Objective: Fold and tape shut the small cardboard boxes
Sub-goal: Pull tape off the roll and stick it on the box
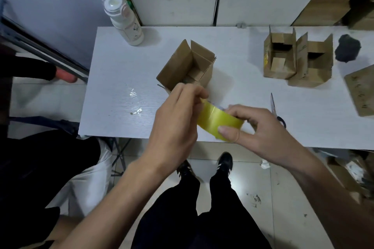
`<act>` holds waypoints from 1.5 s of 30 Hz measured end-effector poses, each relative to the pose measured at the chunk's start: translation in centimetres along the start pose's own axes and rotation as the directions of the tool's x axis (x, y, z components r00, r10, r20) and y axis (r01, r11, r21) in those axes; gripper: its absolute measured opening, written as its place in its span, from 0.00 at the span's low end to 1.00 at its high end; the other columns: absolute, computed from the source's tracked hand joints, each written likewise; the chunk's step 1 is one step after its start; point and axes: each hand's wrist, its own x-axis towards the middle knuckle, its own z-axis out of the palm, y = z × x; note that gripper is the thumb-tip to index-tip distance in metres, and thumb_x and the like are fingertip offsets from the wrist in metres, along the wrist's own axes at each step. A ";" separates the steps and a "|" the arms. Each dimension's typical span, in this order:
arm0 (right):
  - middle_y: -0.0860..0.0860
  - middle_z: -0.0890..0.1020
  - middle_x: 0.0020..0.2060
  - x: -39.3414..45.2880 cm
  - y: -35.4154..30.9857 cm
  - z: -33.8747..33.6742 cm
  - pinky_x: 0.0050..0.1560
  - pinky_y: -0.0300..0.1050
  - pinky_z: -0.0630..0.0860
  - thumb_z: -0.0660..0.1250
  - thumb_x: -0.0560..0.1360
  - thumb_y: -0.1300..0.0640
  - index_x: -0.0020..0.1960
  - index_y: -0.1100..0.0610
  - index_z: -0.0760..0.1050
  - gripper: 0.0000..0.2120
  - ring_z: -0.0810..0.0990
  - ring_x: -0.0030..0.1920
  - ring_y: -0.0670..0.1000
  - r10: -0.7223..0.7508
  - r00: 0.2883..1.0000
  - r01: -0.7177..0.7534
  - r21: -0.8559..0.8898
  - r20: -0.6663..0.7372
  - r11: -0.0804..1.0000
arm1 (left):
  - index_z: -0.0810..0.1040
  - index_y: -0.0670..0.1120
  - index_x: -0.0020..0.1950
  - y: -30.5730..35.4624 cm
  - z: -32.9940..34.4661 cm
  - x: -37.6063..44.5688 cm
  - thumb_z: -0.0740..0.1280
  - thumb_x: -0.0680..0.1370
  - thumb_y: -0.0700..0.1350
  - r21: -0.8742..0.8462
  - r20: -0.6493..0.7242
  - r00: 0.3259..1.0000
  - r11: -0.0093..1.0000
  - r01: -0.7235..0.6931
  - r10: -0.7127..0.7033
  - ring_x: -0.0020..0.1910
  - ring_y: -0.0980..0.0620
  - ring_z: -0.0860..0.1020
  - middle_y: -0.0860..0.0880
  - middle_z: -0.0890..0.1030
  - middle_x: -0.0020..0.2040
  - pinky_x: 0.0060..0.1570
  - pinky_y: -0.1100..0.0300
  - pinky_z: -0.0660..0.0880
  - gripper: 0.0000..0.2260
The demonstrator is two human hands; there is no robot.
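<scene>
Tape risks at the peel

Head view: we hold the yellow tape roll (219,122) just over the near edge of the white counter (121,87), at centre frame. Our right hand (261,129) grips the roll, thumb across its near face and fingers curled over the top. Our left hand (178,119) pinches at the roll's upper left edge, where the free end seems to be, though the strip itself is too thin to make out.

The box in hand (187,66) sits just beyond our left hand, flaps standing open and its body tilted. We judge it is not yet folded, so any tape pulled now has nowhere to land.

What could go wrong: a long strip may fold onto itself or stick to our fingers; a weak pinch may let the end snap back onto the roll. With both hands busy, nothing steadies the box, and a brush could tip it.

Two more open boxes (297,60) wait at upper right, scissors (276,111) lying behind our right hand, a white bottle (125,20) at upper left.
</scene>
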 end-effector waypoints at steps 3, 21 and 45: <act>0.52 0.82 0.35 -0.2 -0.6 1.2 0.46 0.52 0.80 0.74 0.78 0.48 0.42 0.58 0.79 0.14 0.85 0.40 0.52 0.029 0.999 -0.024 0.128 -0.041 0.992 | 0.77 0.44 0.59 -1.1 -0.4 0.0 0.63 0.80 0.33 0.009 0.055 0.998 1.000 -0.021 0.020 0.44 0.61 0.72 0.53 0.73 0.48 0.43 0.63 0.71 0.10; 0.52 0.85 0.34 4.8 -6.8 -0.5 0.27 0.31 0.71 0.73 0.79 0.58 0.44 0.59 0.80 0.07 0.82 0.29 0.41 0.133 0.988 -0.124 -0.105 0.081 0.987 | 0.81 0.50 0.64 -4.5 -6.2 3.5 0.74 0.79 0.42 -0.271 0.303 0.860 0.828 0.491 -0.411 0.40 0.57 0.81 0.49 0.79 0.58 0.47 0.55 0.81 0.15; 0.60 0.83 0.31 22.3 -5.6 1.8 0.32 0.43 0.81 0.72 0.75 0.59 0.43 0.65 0.79 0.08 0.80 0.24 0.55 0.553 0.831 -0.555 -0.136 -0.055 0.821 | 0.76 0.44 0.48 -16.4 -1.6 16.4 0.65 0.83 0.37 -0.401 0.611 0.676 0.575 0.713 -0.412 0.49 0.48 0.84 0.44 0.84 0.54 0.45 0.61 0.81 0.05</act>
